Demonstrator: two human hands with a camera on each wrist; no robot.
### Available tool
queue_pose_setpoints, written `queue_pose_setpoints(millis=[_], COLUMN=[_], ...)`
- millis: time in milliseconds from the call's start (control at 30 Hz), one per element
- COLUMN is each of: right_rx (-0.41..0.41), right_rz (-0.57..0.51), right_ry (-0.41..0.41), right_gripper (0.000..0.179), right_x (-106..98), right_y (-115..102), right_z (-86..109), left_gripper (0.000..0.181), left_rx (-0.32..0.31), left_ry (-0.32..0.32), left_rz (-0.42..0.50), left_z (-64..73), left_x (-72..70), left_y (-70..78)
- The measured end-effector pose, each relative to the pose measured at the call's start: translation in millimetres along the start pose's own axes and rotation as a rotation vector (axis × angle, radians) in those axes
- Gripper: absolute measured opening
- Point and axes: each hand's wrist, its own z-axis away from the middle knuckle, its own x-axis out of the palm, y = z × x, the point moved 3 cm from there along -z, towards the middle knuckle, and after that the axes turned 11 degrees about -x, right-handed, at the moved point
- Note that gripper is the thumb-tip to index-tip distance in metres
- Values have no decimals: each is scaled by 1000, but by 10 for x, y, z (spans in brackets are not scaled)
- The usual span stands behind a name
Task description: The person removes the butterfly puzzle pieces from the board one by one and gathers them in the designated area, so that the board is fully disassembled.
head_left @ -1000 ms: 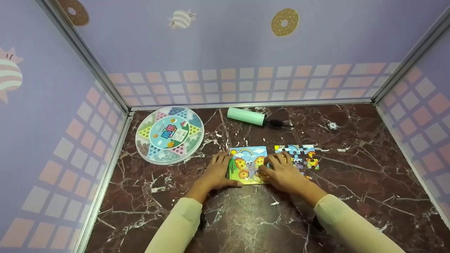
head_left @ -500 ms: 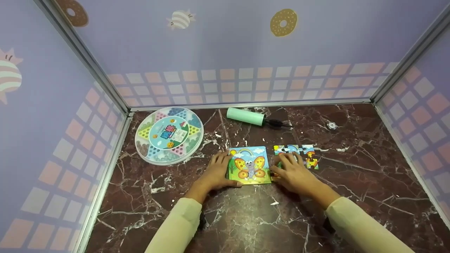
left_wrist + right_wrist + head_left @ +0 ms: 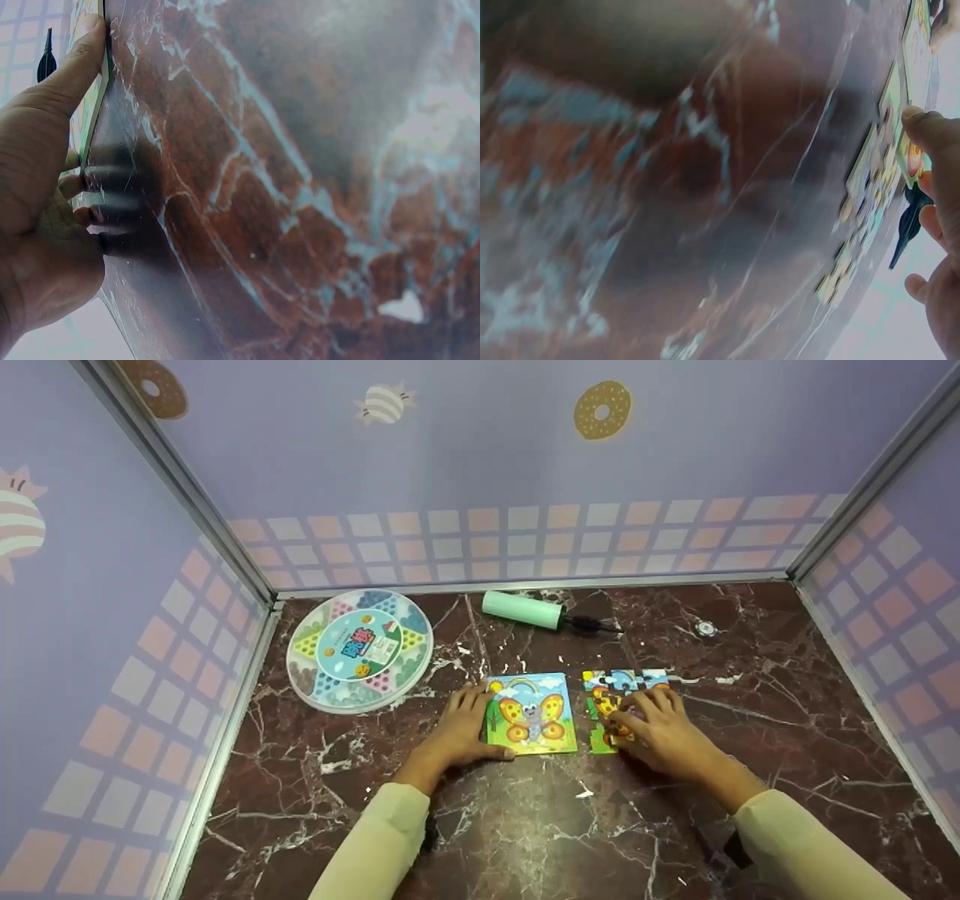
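Observation:
A square board with a butterfly picture [image 3: 536, 701] lies flat on the dark marbled table. My left hand [image 3: 454, 727] holds its lower left corner, fingertips along the left edge and thumb [image 3: 71, 64] at the near edge. Just right of the board lie interlocking jigsaw pieces [image 3: 625, 680], some joined and some with gaps, showing sky, rainbow and orange wing. Over their near right part, my right hand [image 3: 675, 739] pinches a jigsaw piece [image 3: 913, 159] with orange and yellow on it between thumb and fingers. The hand covers several pieces underneath in the head view.
A round clear-lidded Chinese checkers set [image 3: 360, 651] stands at the back left. Behind the board lies a mint green hand pump [image 3: 521, 610] with a black nozzle. A small round silvery disc [image 3: 705, 628] sits at the back right. Purple wall panels [image 3: 480, 450] enclose the table.
My right hand has moved right from the board's right edge to over the jigsaw pieces, uncovering the board's right side and the pieces' left column. The left hand has stayed in place.

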Motion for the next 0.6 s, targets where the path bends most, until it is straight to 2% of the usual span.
queue_pose_setpoints(millis=[333, 600], right_rx=[76, 137], right_rz=[23, -8], right_ry=[-44, -58], right_gripper=[44, 42], right_x=[-134, -212], right_y=[137, 228], right_z=[287, 498], left_gripper=[117, 115], left_rx=[18, 28], left_ry=[12, 3], left_rz=[4, 16], left_z=[-13, 29], left_x=[17, -14], left_y=[-18, 1])
